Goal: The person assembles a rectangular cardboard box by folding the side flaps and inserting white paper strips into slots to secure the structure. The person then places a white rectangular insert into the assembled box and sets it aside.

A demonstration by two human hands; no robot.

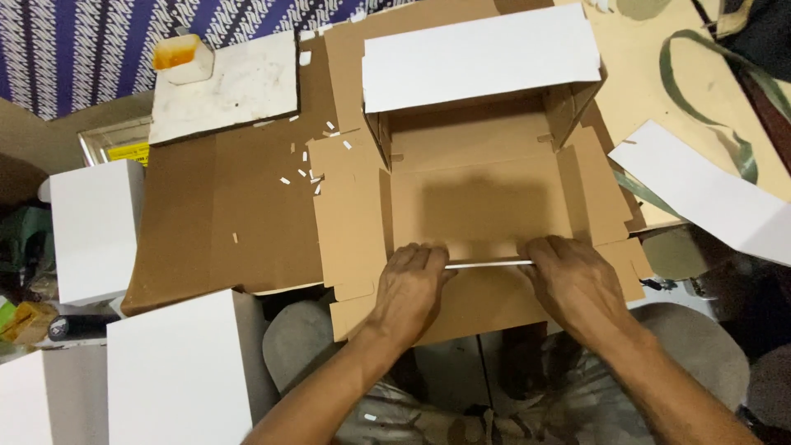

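The half-folded cardboard box [482, 206] lies flat before me at twelve o'clock, its near flap [488, 265] raised so the crease runs between my hands. My left hand [412, 288] at nine and right hand [573, 280] at three press it, fingers curled loosely over the white edge, not clenched.

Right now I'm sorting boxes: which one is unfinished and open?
The brown-lined box under both hands, its white lid standing up; the white boxes at left are closed.
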